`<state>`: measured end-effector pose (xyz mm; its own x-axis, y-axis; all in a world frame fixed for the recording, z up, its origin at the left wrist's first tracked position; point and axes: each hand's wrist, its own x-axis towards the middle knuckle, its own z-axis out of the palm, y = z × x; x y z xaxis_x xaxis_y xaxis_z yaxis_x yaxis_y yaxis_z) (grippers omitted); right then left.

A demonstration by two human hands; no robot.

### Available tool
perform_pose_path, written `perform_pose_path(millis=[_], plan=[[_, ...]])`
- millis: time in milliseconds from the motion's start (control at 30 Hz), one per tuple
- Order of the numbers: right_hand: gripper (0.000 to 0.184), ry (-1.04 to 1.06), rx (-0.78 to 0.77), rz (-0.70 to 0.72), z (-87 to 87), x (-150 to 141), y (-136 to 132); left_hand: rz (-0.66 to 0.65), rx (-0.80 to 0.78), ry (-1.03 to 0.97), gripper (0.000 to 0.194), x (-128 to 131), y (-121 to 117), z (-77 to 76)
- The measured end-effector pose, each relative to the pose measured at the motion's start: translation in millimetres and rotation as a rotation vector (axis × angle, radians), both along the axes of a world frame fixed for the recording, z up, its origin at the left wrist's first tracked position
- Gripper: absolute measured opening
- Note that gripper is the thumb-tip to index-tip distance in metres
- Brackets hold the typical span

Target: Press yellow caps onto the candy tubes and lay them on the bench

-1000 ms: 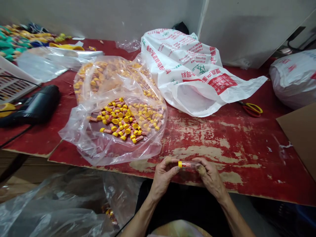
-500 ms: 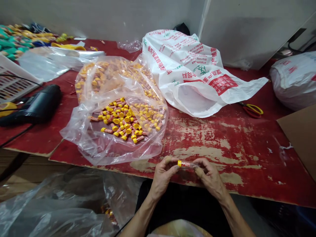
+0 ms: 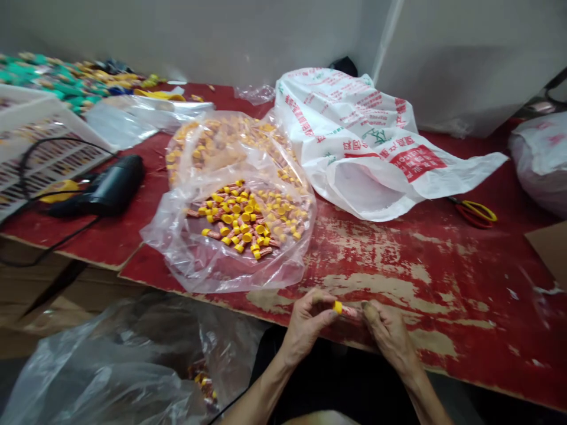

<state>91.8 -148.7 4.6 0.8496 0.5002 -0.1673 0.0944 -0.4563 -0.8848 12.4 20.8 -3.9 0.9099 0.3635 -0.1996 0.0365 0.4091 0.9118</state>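
Note:
A small yellow-capped tube (image 3: 349, 312), its body patterned in red and white, lies between my two hands over the table's front edge. My left hand (image 3: 308, 321) pinches it at the cap end. At the opposite end, the closed fingers of my right hand (image 3: 387, 330) grip the tube or a clear sleeve around it; blur hides which. Beyond my hands an open clear plastic bag (image 3: 190, 277) lies on the table, with many similar capped tubes (image 3: 241, 218) in it.
On the red worn table (image 3: 482, 283) lie a white printed sack (image 3: 345, 118), scissors (image 3: 476, 213) and a black heat gun (image 3: 113, 186) with its cord. A white basket (image 3: 57, 127) stands left. Below the edge hangs a second clear bag (image 3: 110, 366); a cardboard box (image 3: 549, 251) is at right.
The view has swung left, so the table's things appear farther right. My right fingers have closed more tightly at the tube's far end, and the tube now tilts down to the right.

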Motion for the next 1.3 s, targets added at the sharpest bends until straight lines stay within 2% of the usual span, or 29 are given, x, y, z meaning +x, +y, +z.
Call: perform_pose_path(millis=[100, 200, 267, 333, 400, 467, 533, 600, 700, 800, 867, 1033, 1133, 1233, 1300], plan=[[0.046, 0.103, 0.044, -0.051, -9.3, -1.2, -1.2, -0.01, 0.041, -0.029, 0.018, 0.8, -1.6, 4.6], [0.044, 0.272, 0.104, -0.023, -14.8, -4.2, -2.0, 0.016, 0.071, -0.063, 0.018, 2.6, -1.3, 10.0], [0.046, 0.335, 0.135, -0.021, -15.8, -2.8, -2.9, 0.024, 0.144, -0.07, 0.021, 2.8, 2.9, 15.2], [0.047, 0.301, 0.159, -0.093, -15.2, 5.7, -4.7, 0.055, 0.333, -0.066, 0.025, 1.3, 14.0, 22.2], [0.049, 0.176, 0.152, -0.21, -13.4, 22.6, -8.5, 0.193, 0.62, -0.049, 0.024, -1.7, 33.7, 29.3], [0.049, -0.015, 0.057, -0.314, -11.3, 44.8, -14.4, 0.4, 0.901, -0.011, 0.018, -5.4, 60.3, 33.6], [0.048, -0.226, -0.14, -0.382, -10.1, 65.7, -21.0, 0.528, 1.123, 0.056, 0.019, -8.2, 89.4, 32.4], [0.046, -0.396, -0.365, -0.4, -10.5, 80.1, -25.7, 0.519, 1.297, 0.144, 0.024, -8.5, 114.9, 25.0], [0.041, -0.531, -0.646, -0.35, -11.9, 87.6, -24.8, 0.397, 1.471, 0.246, 0.027, -3.9, 138.3, 8.4], [0.035, -0.596, -0.854, -0.273, -8.0, 88.2, -15.6, 0.339, 1.57, 0.264, 0.026, 0.6, 144.2, -3.0], [0.032, -0.593, -0.931, -0.242, -0.1, 90.4, -8.2, 0.343, 1.609, 0.264, 0.025, 1.1, 143.9, -4.9], [0.028, -0.596, -0.942, -0.214, 28.8, 110.9, 8.9, 0.346, 1.593, 0.257, 0.019, -0.5, 146.6, -5.8], [0.029, -0.663, -0.932, -0.201, 42.8, 137.5, 23.0, 0.361, 1.569, 0.236, 0.017, -0.1, 151.0, -11.8], [0.032, -0.704, -0.929, -0.189, 51.7, 176.1, 41.5, 0.408, 1.537, 0.202, 0.02, -1.2, 154.0, -18.1], [0.027, -0.712, -0.931, -0.143, 55.1, 203.7, 53.5, 0.435, 1.496, 0.174, 0.024, -4.8, 155.0, -19.7]])
